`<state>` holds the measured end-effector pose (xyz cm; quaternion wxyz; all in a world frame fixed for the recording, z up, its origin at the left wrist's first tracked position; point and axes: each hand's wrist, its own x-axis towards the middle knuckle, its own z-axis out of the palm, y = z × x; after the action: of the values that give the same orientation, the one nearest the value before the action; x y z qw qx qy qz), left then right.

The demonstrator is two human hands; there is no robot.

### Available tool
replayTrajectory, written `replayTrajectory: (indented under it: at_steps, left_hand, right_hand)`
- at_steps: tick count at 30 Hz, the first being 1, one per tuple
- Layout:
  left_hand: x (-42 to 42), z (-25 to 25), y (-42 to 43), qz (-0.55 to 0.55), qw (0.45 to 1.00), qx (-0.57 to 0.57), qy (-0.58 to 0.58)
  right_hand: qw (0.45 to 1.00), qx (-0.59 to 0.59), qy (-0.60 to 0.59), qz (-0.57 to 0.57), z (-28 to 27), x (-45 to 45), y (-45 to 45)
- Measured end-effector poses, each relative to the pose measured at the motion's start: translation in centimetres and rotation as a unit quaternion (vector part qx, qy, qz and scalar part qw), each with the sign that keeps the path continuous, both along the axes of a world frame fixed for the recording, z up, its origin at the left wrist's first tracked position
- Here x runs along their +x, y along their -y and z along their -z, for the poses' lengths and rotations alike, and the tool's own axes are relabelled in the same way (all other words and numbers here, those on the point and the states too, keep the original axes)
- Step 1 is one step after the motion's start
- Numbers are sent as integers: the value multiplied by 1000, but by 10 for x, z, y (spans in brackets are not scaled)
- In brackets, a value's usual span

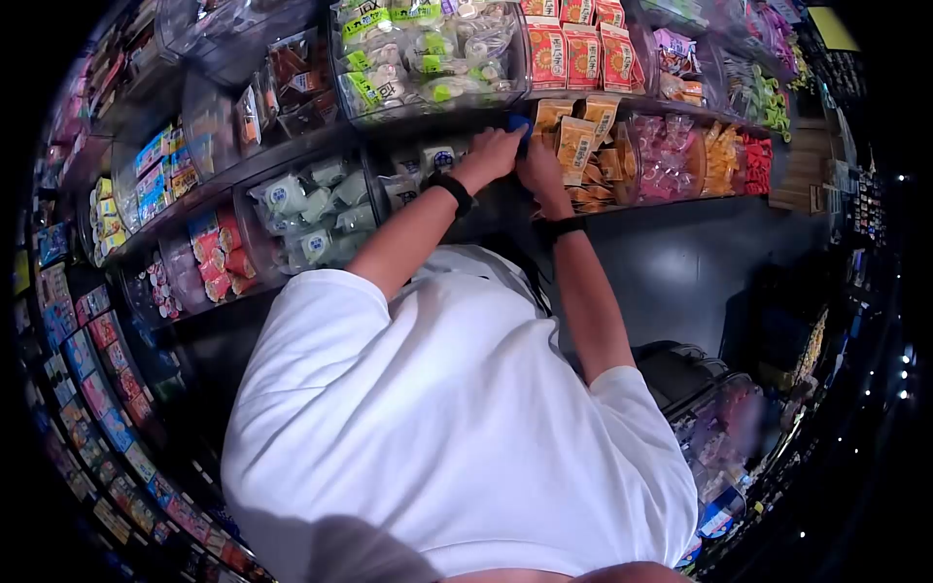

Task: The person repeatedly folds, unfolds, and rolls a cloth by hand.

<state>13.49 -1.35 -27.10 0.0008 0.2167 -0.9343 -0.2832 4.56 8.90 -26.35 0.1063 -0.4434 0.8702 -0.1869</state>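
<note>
Just left of the orange packets [575, 154], our left hand [494, 155] and right hand [542, 171] crowd a blue item [519, 123].
It lies at our left fingertips, that hand being nearer; its long axis is unclear, and whether either hand grips it, we cannot tell.

Dimly lit, smooth grey floor [671, 267], packed display racks [94, 364] at left, white lights [904, 394] at right

Blue item [519, 123], partly hidden, between hands [497, 153]
</note>
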Motion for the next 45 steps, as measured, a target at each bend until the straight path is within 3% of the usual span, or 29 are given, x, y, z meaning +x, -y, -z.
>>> replayTrajectory:
  at_steps: [1,3,4,5,8,11,13,15,17,19,23,25,27,32,35,37,39,41,45]
  left_hand:
    - [5,-3,-7,5,1000,19,-7]
    - [13,-13,-21,20,999,42,18]
    - [17,2,-28,31,998,61,-19]
    - [25,-17,-34,50,995,79,14]
    - [42,3,-47,98,994,43,-25]
    - [33,-24,-33,92,994,61,21]
    - [15,-9,-22,57,998,37,19]
    - [9,-35,-9,33,999,12,41]
    - [5,-23,3,13,999,-43,-5]
    - [5,-21,11,-5,1000,14,14]
    - [20,-14,-11,-17,1000,15,11]
    - [27,-4,-32,-5,999,38,-14]
    - [31,-37,-56,-14,996,32,82]
    - [44,-26,-85,-33,999,17,19]
    - [29,-30,-80,-86,994,-68,18]
    - [7,-14,-62,-124,990,-70,8]
    - [-7,4,-46,-143,983,-111,14]
    - [-9,15,-41,-145,983,-114,-11]
    - [9,-30,-78,-150,985,-7,80]
  right_hand:
    - [997,52,56,-8,-22,5,-8]
    - [998,-5,35,-51,-2,4,-30]
    - [997,62,34,-5,5,8,-40]
    - [996,55,62,-17,4,13,-53]
    - [996,47,58,-53,1,23,-75]
    - [993,82,70,-45,0,13,-67]
    - [997,-5,68,-46,-13,10,-52]
    - [996,40,62,-52,-1,-4,-34]
    - [998,4,51,-42,10,-9,-25]
    - [995,-28,73,-54,15,-17,-17]
    - [997,1,51,-51,16,-18,-28]
    - [981,77,142,-107,7,-28,-39]
    - [970,60,198,-127,24,-30,-52]
    - [972,142,153,-109,13,-16,-68]
    - [984,44,131,-111,21,-21,-52]
    - [989,61,108,-74,0,-24,-31]
    - [983,-4,172,-72,14,-39,-16]
    - [972,-13,217,-84,21,-44,-15]
    - [980,-26,157,-116,31,-32,-49]
